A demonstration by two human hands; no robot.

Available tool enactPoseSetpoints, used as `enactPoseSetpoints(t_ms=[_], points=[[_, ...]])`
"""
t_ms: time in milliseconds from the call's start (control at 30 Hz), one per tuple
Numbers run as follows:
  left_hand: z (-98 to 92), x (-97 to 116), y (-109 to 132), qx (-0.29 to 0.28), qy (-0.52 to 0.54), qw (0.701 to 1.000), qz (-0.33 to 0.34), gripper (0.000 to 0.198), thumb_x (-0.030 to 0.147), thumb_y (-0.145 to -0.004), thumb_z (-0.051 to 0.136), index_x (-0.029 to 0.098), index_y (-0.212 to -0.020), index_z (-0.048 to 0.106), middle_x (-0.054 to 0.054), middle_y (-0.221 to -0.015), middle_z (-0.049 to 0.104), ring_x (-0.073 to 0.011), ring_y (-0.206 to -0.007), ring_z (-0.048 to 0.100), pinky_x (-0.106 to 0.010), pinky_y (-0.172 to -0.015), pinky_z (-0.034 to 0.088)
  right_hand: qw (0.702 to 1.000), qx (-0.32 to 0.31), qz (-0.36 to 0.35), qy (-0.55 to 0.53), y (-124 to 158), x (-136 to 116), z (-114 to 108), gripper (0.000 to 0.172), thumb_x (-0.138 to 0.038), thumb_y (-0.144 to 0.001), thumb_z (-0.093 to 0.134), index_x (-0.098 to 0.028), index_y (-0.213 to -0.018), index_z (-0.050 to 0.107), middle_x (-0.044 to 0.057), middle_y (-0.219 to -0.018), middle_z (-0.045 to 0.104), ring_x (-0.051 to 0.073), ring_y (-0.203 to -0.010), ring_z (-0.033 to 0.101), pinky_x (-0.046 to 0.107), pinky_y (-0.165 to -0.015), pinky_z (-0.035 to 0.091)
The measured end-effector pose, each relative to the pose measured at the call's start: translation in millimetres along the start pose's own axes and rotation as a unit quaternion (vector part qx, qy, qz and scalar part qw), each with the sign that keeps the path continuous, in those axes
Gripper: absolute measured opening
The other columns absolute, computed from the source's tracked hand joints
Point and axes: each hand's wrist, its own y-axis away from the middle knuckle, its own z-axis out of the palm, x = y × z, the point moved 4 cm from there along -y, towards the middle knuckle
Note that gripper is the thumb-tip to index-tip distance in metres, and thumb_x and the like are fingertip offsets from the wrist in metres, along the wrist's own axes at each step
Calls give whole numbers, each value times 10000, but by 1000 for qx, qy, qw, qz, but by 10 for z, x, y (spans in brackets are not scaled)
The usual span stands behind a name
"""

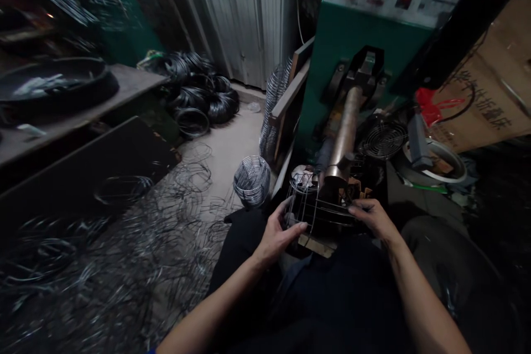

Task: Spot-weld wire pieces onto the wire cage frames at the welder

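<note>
My left hand (282, 233) is wrapped around the near left side of a wire basket frame (314, 211), its thumb laid along the wires. At the frame's right end, my right hand (370, 215) pinches the wire rim between thumb and fingers. The frame lies tilted on its side in front of my lap, just below the thick metal arm (345, 135) of a green machine (309, 88). Dark surroundings hide part of its right side. A pale wooden block (317, 245) shows beneath it.
A stack of wire baskets (251, 181) stands on the floor by my left knee. Wire scraps (166, 254) litter the floor at left. Black wire coils (199, 91) lie near the metal wall. Right of the machine are a round wire grille (382, 139) and a cardboard box (493, 83).
</note>
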Motion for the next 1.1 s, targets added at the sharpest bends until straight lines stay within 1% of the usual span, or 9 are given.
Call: enactPoseSetpoints(t_ms=[233,367,600,700,800,900,967,1033,1100], points=[[37,-23,-78,0,18,1000,-6,898,385,-678,854,147,-1438,440,65,-684,460,-74,-569,429,-200,-525,380,1000,0,-4,-13,-85,46,-61,585,-618,-770,693,-203,-553,342,-52,-590,259,103,-566,242,271,-549,209],[42,-31,-123,-2,28,1000,-6,915,384,-669,862,150,-1443,435,70,-678,450,-71,-563,415,-194,-514,382,1000,2,0,-3,-103,79,-86,559,-619,-779,682,-203,-566,375,-46,-595,280,107,-571,258,270,-544,223],[28,-41,-173,-10,16,1000,-4,885,377,-679,858,157,-1432,448,65,-668,451,-81,-559,427,-204,-512,388,1000,2,3,-11,-149,44,-124,558,-613,-767,697,-200,-563,384,-47,-591,292,106,-570,270,270,-547,220],[33,-61,-174,-7,30,1000,-3,897,379,-665,865,155,-1426,447,67,-664,463,-80,-555,433,-206,-518,393,1000,13,-6,-11,-153,26,-125,585,-612,-760,701,-204,-546,341,-51,-582,262,103,-565,253,270,-547,207],[46,-50,-168,5,16,1000,3,872,383,-672,858,139,-1410,463,65,-660,477,-78,-544,429,-209,-516,390,997,65,-35,-8,-87,-13,-82,554,-596,-752,713,-209,-570,360,-48,-597,292,115,-578,286,270,-555,240],[63,-18,-157,13,4,1000,13,827,383,-673,858,123,-1374,504,50,-673,501,-86,-567,446,-212,-526,391,977,187,-98,-5,78,-92,-30,416,-523,-780,723,-214,-686,460,-29,-674,418,146,-655,402,276,-627,340],[75,-4,-139,13,9,1000,18,830,386,-668,860,119,-1370,507,55,-666,485,-86,-569,439,-210,-523,389,963,238,-129,6,201,-136,28,333,-477,-823,699,-222,-747,500,-12,-727,482,168,-714,459,288,-683,382],[83,0,-110,13,13,1000,20,831,382,-672,858,119,-1375,501,60,-662,467,-84,-568,432,-205,-521,390,958,243,-148,25,290,-172,98,279,-458,-866,656,-224,-764,543,8,-751,525,186,-743,494,304,-707,403],[83,-7,-76,17,14,1000,22,813,374,-687,850,119,-1375,499,56,-673,472,-84,-582,442,-200,-531,398,959,224,-165,51,338,-208,165,270,-457,-901,610,-225,-764,590,39,-801,575,214,-797,536,333,-752,427]])
